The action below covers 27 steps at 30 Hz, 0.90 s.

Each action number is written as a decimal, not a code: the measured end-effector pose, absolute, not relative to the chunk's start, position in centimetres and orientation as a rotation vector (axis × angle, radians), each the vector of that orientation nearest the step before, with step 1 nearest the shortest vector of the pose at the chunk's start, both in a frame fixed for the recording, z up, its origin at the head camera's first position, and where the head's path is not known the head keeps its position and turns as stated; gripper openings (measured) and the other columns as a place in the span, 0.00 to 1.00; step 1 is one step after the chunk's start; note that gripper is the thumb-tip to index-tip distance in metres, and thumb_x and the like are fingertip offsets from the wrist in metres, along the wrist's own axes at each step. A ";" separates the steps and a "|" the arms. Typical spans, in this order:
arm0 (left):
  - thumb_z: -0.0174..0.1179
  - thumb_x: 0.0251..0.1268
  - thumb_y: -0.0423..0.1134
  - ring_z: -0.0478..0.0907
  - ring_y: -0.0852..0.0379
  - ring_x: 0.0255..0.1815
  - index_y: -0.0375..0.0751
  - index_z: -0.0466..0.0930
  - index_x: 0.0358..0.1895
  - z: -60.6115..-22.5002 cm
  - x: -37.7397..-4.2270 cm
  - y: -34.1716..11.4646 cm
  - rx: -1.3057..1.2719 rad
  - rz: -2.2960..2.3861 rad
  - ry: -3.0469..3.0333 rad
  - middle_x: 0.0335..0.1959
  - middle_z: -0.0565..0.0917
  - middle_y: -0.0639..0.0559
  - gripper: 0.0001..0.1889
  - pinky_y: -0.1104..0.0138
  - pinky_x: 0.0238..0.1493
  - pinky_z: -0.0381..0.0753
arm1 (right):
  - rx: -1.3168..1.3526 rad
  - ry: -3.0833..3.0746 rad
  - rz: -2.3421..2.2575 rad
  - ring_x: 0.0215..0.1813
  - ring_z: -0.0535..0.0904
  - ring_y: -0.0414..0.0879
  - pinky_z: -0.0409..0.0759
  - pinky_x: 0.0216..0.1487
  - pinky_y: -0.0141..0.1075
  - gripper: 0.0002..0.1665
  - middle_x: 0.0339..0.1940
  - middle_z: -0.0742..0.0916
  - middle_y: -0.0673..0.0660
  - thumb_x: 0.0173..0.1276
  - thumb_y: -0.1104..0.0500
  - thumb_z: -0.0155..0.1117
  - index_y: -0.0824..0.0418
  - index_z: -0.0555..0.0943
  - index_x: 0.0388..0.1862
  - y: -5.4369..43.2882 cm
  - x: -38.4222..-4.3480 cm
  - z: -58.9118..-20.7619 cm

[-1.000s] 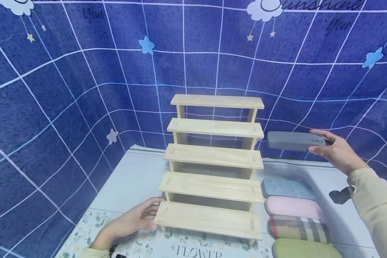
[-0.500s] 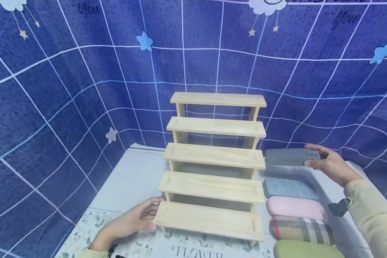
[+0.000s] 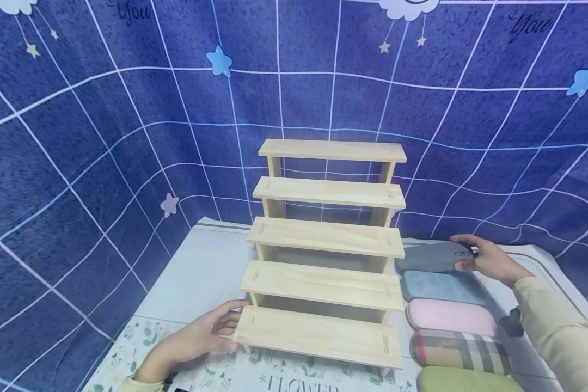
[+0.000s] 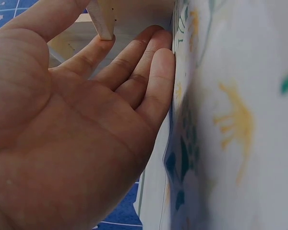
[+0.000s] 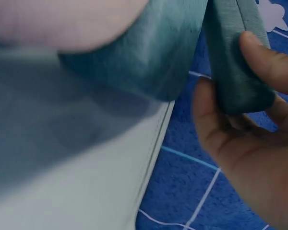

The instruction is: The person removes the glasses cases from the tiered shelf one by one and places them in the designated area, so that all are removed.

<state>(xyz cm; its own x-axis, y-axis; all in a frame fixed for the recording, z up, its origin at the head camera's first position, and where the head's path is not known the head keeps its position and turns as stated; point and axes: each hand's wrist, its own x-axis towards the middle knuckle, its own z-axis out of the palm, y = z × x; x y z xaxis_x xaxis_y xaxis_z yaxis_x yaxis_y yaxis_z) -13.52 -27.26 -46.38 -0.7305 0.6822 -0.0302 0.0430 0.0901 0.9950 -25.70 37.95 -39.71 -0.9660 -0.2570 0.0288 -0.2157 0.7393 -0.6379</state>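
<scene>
A grey glasses case (image 3: 431,257) with a small glasses print is held at its right end by my right hand (image 3: 490,261), thumb on the near side and fingers on the far side. It lies low over the table, just behind a blue glasses case (image 3: 443,287). In the right wrist view the held case (image 5: 240,72) sits between thumb and fingers. My left hand (image 3: 203,337) touches the left end of the lowest step of a wooden stepped rack (image 3: 318,337). In the left wrist view its fingers (image 4: 120,69) are mostly straight, the index fingertip at a rack leg (image 4: 103,21).
In front of the blue case lie a pink case (image 3: 451,317), a plaid case (image 3: 460,351) and a green case (image 3: 467,380), in a row right of the rack. A white table cover (image 3: 201,261) lies beneath, and a blue gridded curtain (image 3: 333,103) hangs behind.
The right hand has lowered the grey case from mid-air down to the back end of the row, shifting slightly left. My left hand stays at the lowest step.
</scene>
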 end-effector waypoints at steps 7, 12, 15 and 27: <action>0.64 0.68 0.30 0.74 0.42 0.65 0.31 0.47 0.79 -46.4 -13.5 -27.2 0.696 1.683 1.893 0.66 0.71 0.29 0.43 0.61 0.63 0.75 | -0.508 2.943 -0.860 0.61 0.70 0.79 0.71 0.57 0.68 0.44 0.62 0.73 0.83 0.47 0.68 0.75 0.77 0.69 0.65 38.3 -26.2 -40.3; 0.64 0.68 0.30 0.73 0.43 0.65 0.31 0.48 0.79 -46.3 -13.5 -27.2 0.687 1.674 1.913 0.66 0.71 0.30 0.43 0.63 0.64 0.74 | -0.531 2.909 -0.823 0.52 0.76 0.69 0.78 0.51 0.56 0.41 0.56 0.77 0.81 0.44 0.72 0.66 0.80 0.71 0.62 38.3 -26.1 -40.4; 0.65 0.68 0.31 0.73 0.44 0.65 0.31 0.48 0.79 -46.2 -13.4 -27.2 0.691 1.670 1.921 0.66 0.71 0.31 0.43 0.63 0.64 0.74 | -0.500 2.875 -0.824 0.48 0.77 0.65 0.79 0.45 0.49 0.38 0.52 0.79 0.80 0.46 0.72 0.61 0.81 0.71 0.61 38.1 -26.0 -40.4; 0.65 0.67 0.31 0.73 0.47 0.66 0.32 0.49 0.79 -46.1 -13.5 -27.2 0.685 1.653 1.962 0.67 0.71 0.31 0.43 0.65 0.64 0.73 | -0.551 2.871 -0.686 0.64 0.66 0.82 0.65 0.61 0.71 0.33 0.62 0.73 0.84 0.70 0.56 0.66 0.77 0.71 0.64 35.9 -26.2 -40.2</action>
<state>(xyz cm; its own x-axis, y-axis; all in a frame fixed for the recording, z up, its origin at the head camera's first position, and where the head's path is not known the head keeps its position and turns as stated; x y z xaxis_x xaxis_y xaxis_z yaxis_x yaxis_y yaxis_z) -13.52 -27.17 -46.12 -0.7587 0.6500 -0.0429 0.0681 0.1446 0.9871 -26.21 35.91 -40.16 -0.9233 -0.3810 -0.0486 -0.3178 0.8289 -0.4604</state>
